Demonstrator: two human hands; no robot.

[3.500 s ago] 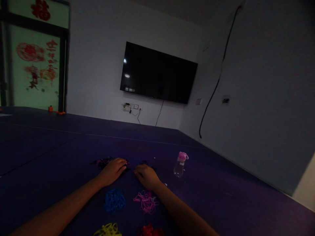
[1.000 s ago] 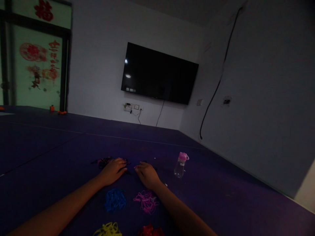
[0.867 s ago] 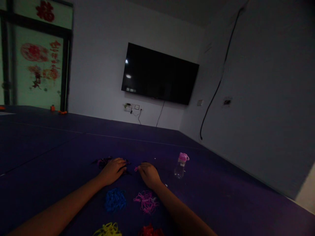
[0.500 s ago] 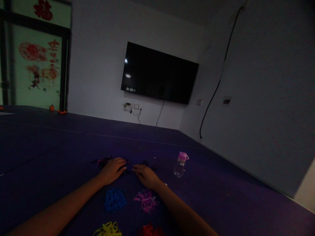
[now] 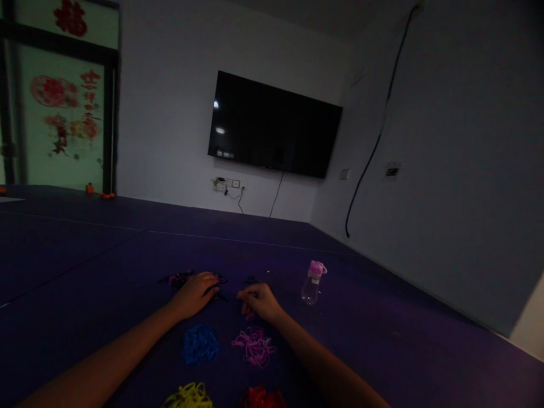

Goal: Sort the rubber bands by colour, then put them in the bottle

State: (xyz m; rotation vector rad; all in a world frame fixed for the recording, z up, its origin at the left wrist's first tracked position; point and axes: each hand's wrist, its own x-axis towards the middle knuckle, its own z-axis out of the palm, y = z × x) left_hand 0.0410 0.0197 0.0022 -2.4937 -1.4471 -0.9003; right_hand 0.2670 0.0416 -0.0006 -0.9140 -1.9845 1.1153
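A person works with both bare hands over small heaps of coloured bands on a broad purple surface [image 5: 140, 266] in a dim room. From where I stand, the left hand [image 5: 196, 293] lies palm down, thumb set apart from the fingers, on a dark tangle flecked with pink, the mixed bands [image 5: 178, 279]; I cannot tell whether it grips any of them, its fingertips being lost among the strands. Just beside it, the right hand [image 5: 260, 300] has thumb and fingers pinched together on a pink band [image 5: 248, 313], blurred and hanging below the fingers, over the space between the dark bands [image 5: 250, 279] on the far side and the pink pile [image 5: 255, 347] on the near side.

Left of that heap sits the blue pile [image 5: 200, 343], the two well apart. Nearer the person, the yellow pile [image 5: 189, 396] and the red pile [image 5: 262, 398] are cut off by the lower edge of the view. A clear bottle [image 5: 311, 289] with a pink lid stands to the right of the right hand, touching neither hand nor heap. Beyond, a dark television [image 5: 274, 124] hangs on the wall above some sockets, a black cable [image 5: 378, 139] trails down the right-hand wall, and red characters decorate a glass door [image 5: 63, 113] at far left.
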